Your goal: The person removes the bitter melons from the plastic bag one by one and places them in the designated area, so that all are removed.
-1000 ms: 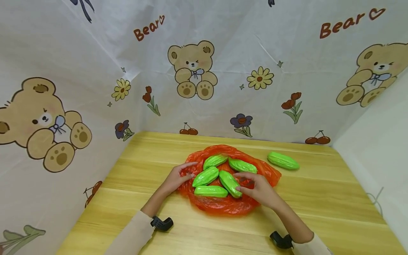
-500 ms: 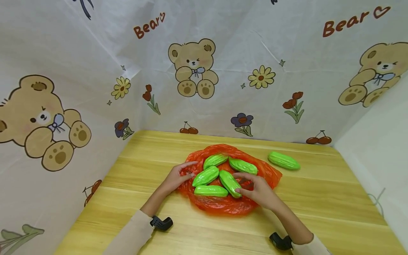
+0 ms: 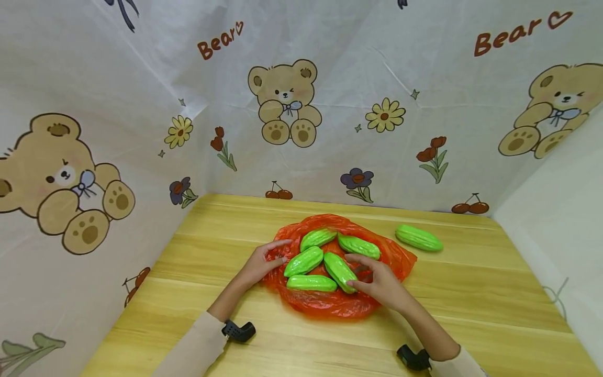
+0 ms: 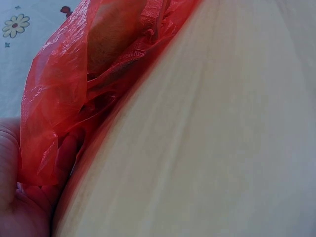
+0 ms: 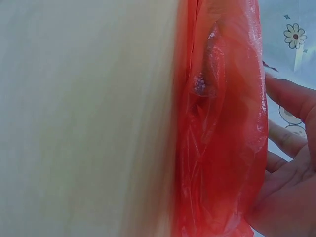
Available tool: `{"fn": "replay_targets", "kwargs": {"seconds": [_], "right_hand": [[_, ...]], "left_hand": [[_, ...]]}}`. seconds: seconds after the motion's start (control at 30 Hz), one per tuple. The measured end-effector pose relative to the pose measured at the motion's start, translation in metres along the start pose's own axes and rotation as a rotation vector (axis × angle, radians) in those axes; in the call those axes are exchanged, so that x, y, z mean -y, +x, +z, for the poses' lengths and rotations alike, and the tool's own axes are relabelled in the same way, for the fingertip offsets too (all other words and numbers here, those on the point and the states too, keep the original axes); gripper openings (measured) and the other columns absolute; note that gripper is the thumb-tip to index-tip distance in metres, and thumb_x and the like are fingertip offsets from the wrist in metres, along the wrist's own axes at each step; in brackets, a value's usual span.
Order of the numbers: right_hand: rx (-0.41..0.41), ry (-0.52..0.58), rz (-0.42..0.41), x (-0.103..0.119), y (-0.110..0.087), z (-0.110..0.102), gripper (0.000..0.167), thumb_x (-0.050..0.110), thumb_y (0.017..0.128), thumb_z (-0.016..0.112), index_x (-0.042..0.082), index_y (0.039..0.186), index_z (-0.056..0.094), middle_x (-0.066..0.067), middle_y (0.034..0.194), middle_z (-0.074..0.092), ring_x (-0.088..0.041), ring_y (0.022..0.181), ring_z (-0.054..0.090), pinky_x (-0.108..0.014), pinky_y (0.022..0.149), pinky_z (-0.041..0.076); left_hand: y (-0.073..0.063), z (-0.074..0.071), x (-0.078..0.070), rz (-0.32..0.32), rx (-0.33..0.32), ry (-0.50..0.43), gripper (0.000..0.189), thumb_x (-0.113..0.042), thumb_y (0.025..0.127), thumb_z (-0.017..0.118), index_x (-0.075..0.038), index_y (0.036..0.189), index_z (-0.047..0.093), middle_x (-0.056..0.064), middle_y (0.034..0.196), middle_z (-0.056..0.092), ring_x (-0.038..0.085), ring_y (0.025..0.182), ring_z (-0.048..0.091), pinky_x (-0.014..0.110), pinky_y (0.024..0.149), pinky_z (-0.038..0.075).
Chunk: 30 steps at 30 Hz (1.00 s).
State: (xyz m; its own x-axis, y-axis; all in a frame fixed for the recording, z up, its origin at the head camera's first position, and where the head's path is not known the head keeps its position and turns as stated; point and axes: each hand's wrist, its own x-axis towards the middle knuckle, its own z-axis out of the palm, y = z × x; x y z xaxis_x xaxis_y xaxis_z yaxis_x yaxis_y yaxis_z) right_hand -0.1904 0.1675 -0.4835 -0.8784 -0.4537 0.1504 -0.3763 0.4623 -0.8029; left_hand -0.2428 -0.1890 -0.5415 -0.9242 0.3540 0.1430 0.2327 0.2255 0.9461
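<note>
A spread-out red plastic bag lies on the table with several bright green, ridged bitter melons on it. My left hand rests at the bag's left edge, its fingers and thumb apart beside a slanted bitter melon. In the left wrist view, red film hangs between thumb and fingers, partly covering the fingers. My right hand is at the bag's right side. Its thumb tip reaches the lower end of another bitter melon, while the fingers spread over the film. The right wrist view shows this hand loosely spread beside the bag.
One more bitter melon lies off the bag, at the back right of the wooden table. A white cloth printed with bears hangs behind and to the left. Black wrist cameras sit on both wrists.
Almost nothing differs. The view tilts slightly up and back, and the right hand's thumb shifts by a very small amount; the bag and bitter melons stay put.
</note>
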Motion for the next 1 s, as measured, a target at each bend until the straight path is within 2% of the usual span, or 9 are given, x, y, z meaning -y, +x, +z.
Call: {"fn": "replay_targets", "kwargs": {"seconds": [0.3, 0.43, 0.63, 0.77, 1.0], "right_hand": [[0.046, 0.002, -0.002, -0.003, 0.0, 0.001, 0.057, 0.022, 0.088, 0.081, 0.012, 0.14, 0.06, -0.007, 0.131, 0.065, -0.031, 0.107, 0.064, -0.045, 0.083, 0.057], [0.065, -0.001, -0.006, -0.007, -0.001, 0.003, 0.058, 0.024, 0.089, 0.081, 0.013, 0.141, 0.059, -0.007, 0.13, 0.065, -0.032, 0.109, 0.064, -0.045, 0.085, 0.057], [0.076, 0.018, -0.005, -0.012, -0.002, 0.005, 0.059, 0.026, 0.089, 0.08, 0.011, 0.142, 0.058, -0.008, 0.126, 0.067, -0.031, 0.109, 0.064, -0.033, 0.081, 0.057], [0.084, 0.025, 0.003, -0.012, -0.003, 0.005, 0.06, 0.027, 0.089, 0.08, 0.009, 0.142, 0.058, -0.009, 0.124, 0.067, -0.03, 0.107, 0.064, -0.03, 0.079, 0.057], [0.098, 0.017, 0.039, -0.012, -0.004, 0.003, 0.062, 0.028, 0.089, 0.08, 0.008, 0.143, 0.057, -0.008, 0.121, 0.067, -0.029, 0.104, 0.062, -0.03, 0.079, 0.056]], "left_hand": [[0.002, 0.0, 0.0, -0.006, 0.006, -0.004, 0.044, -0.021, 0.096, 0.072, -0.024, 0.14, 0.063, -0.001, 0.146, 0.056, 0.022, 0.139, 0.046, 0.041, 0.107, 0.044], [0.002, 0.0, 0.002, -0.008, 0.004, -0.007, 0.044, -0.02, 0.096, 0.072, -0.024, 0.139, 0.063, -0.001, 0.145, 0.056, 0.023, 0.14, 0.045, 0.045, 0.109, 0.042], [0.0, 0.002, 0.001, -0.005, -0.018, 0.002, 0.045, -0.015, 0.096, 0.072, -0.019, 0.139, 0.063, 0.004, 0.146, 0.056, 0.028, 0.142, 0.042, 0.054, 0.113, 0.036], [0.0, 0.003, -0.001, -0.011, -0.023, -0.01, 0.045, -0.012, 0.096, 0.071, -0.016, 0.139, 0.063, 0.005, 0.146, 0.056, 0.029, 0.142, 0.042, 0.054, 0.112, 0.037], [0.001, 0.001, 0.001, -0.007, 0.0, -0.012, 0.044, -0.018, 0.096, 0.072, -0.023, 0.139, 0.063, 0.001, 0.145, 0.056, 0.025, 0.141, 0.043, 0.049, 0.111, 0.04]]}}
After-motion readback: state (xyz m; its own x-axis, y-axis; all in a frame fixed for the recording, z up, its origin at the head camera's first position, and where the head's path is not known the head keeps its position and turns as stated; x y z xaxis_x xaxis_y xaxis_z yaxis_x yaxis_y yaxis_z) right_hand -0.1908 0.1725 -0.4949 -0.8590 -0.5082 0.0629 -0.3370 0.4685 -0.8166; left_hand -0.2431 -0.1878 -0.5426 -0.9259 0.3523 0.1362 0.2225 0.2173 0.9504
